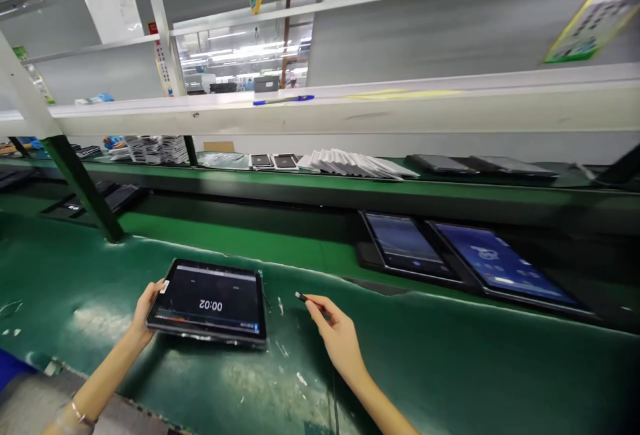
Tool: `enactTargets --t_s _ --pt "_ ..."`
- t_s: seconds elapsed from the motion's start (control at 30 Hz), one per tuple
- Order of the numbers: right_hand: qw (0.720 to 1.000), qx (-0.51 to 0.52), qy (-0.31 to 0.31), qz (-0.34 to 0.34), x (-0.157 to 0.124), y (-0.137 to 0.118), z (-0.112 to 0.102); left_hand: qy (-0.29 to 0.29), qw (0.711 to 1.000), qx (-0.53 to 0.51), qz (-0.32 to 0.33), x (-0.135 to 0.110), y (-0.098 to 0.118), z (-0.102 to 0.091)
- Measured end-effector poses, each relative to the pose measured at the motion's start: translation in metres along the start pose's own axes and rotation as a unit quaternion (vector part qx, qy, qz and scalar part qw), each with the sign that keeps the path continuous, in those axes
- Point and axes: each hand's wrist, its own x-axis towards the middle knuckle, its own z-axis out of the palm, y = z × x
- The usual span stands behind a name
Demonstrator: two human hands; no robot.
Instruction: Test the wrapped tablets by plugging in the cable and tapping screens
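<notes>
My left hand grips the left edge of a tablet, thumb on the front by a small white label. The tablet's dark screen is lit and reads 00:02, upside down from where I look. Its near edge seems raised a little above the green mat. To the right of the tablet, my right hand pinches a small black cable plug between thumb and fingertips. The plug's light tip points left toward the tablet's right edge, apart from it. A dark cable hangs below this hand.
Two lit tablets lie on black trays on the green conveyor belt behind the mat. A dark post stands at left. On the shelf beyond lie white sleeves. A blue pen rests on the upper ledge.
</notes>
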Motion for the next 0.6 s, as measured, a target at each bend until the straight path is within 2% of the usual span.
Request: enactTargets --t_s 0.07,0.13,0.23,0.3,0.37,0.43,0.5,0.6 --pt "0.999 0.014 -0.035 0.007 0.008 0.01 0.025 0.016 0.999 0.017 -0.031 -0.005 -0.007 -0.025" --pt "0.997 0.023 -0.07 0.013 0.008 0.018 0.046 0.011 0.999 0.046 -0.027 -0.007 -0.016 -0.04" --pt "0.994 0.014 -0.108 0.013 0.0 0.024 0.06 -0.008 0.988 0.131 0.082 -0.008 -0.025 -0.046" --pt "0.995 -0.007 -0.096 0.008 -0.005 0.028 0.056 0.001 0.962 0.209 0.176 -0.006 -0.029 -0.046" --pt "0.998 -0.036 -0.051 0.001 -0.004 0.032 0.041 0.02 0.932 0.273 0.237 -0.005 -0.032 -0.048" --pt "0.998 -0.066 0.02 -0.006 0.007 0.037 0.016 0.047 0.917 0.303 0.254 -0.002 -0.035 -0.054" --pt "0.989 -0.092 0.113 -0.012 0.028 0.04 -0.02 0.078 0.912 0.316 0.25 0.003 -0.04 -0.062" --pt "0.952 -0.123 0.278 -0.029 0.073 0.035 -0.078 0.134 0.909 0.326 0.224 0.01 -0.045 -0.073"
